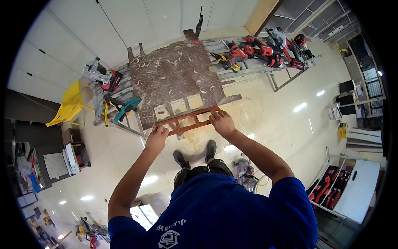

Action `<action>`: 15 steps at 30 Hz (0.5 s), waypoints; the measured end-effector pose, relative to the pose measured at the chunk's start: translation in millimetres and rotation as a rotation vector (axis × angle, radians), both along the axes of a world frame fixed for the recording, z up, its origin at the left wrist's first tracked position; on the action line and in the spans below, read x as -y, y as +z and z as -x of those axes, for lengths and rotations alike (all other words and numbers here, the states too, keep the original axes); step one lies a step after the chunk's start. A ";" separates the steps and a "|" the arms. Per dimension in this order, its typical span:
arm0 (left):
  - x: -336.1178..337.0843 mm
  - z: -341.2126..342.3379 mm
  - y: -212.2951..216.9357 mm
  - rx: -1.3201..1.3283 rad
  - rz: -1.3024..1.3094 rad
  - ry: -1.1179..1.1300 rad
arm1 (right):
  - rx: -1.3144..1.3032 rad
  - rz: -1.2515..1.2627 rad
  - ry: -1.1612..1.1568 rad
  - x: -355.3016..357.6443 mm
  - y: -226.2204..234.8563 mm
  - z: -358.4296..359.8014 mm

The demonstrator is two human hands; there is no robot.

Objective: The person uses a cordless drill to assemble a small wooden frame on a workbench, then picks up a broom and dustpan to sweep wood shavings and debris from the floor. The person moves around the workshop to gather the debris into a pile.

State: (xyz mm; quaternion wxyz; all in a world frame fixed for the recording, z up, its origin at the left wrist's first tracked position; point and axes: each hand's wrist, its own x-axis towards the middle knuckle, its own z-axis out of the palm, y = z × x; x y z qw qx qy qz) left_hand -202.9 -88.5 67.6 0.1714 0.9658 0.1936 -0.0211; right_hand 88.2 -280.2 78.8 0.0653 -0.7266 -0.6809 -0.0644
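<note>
Between my two hands is a flat orange frame [196, 119] with crossbars and several openings, held along the near edge of a brown board [174, 74]. My left hand [156, 140] closes around the frame's left end. The fingers of my right hand [222, 123] grip its right end. Circular scores cover the board, and three pale squarish patches [179, 106] line its near side, just beyond the frame. One patch shows a darker slot. The board rests on a slatted metal bench [211, 43].
Red and black power tools [261, 50] and a circular saw [278, 38] crowd the bench's right end. To the left are a trim router [99, 72], teal-handled clamp [127, 108] and yellow chair [71, 103]. A black upright tool [199, 25] stands at the far edge. Floor machinery [246, 172] is beside me.
</note>
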 end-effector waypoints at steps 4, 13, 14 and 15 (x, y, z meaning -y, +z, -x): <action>-1.8 -23.3 17.9 0.157 -0.119 -0.002 | 0.053 -0.050 -0.001 -2.7 6.5 -27.7; 11.0 -124.0 5.3 -0.003 -0.076 -0.015 | -0.043 0.075 -0.173 8.8 -0.2 -100.3; 20.5 -115.5 -0.9 0.047 -0.152 -0.076 | 0.004 -0.015 -0.117 31.5 -16.2 -98.1; 25.2 -98.9 -14.0 0.088 -0.234 -0.125 | 0.010 0.012 -0.097 46.0 -23.0 -86.2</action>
